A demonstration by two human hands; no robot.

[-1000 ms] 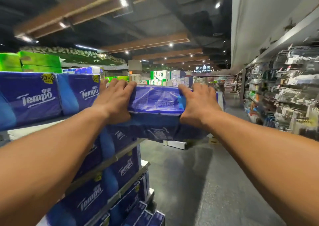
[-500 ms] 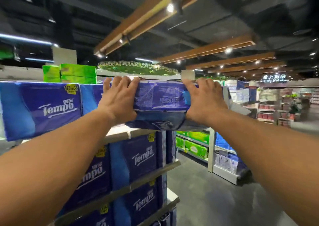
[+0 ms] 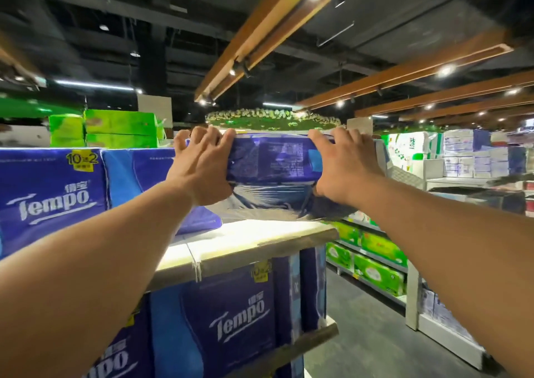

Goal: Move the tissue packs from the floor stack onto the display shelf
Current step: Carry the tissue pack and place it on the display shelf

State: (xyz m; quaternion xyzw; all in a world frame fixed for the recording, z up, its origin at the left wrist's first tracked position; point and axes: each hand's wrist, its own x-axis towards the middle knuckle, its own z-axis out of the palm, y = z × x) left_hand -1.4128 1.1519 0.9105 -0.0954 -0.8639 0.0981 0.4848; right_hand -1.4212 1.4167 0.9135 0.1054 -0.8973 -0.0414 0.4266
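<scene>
Pack (image 3: 271,165) at frame centre: we grip it, left hand (image 3: 199,166) and right hand (image 3: 344,166) fingers spread, above shelf (image 3: 251,243); placement pending.

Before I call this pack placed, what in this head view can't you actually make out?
- Floor stack: out of frame, so the remaining count is unknown.
- Underside of the held tissue pack: blurred wrap hides whether it rests on the top shelf.
- Pack's ends: covered by the left hand and right hand.
- Back-panel print: too small and blurred to read.
</scene>
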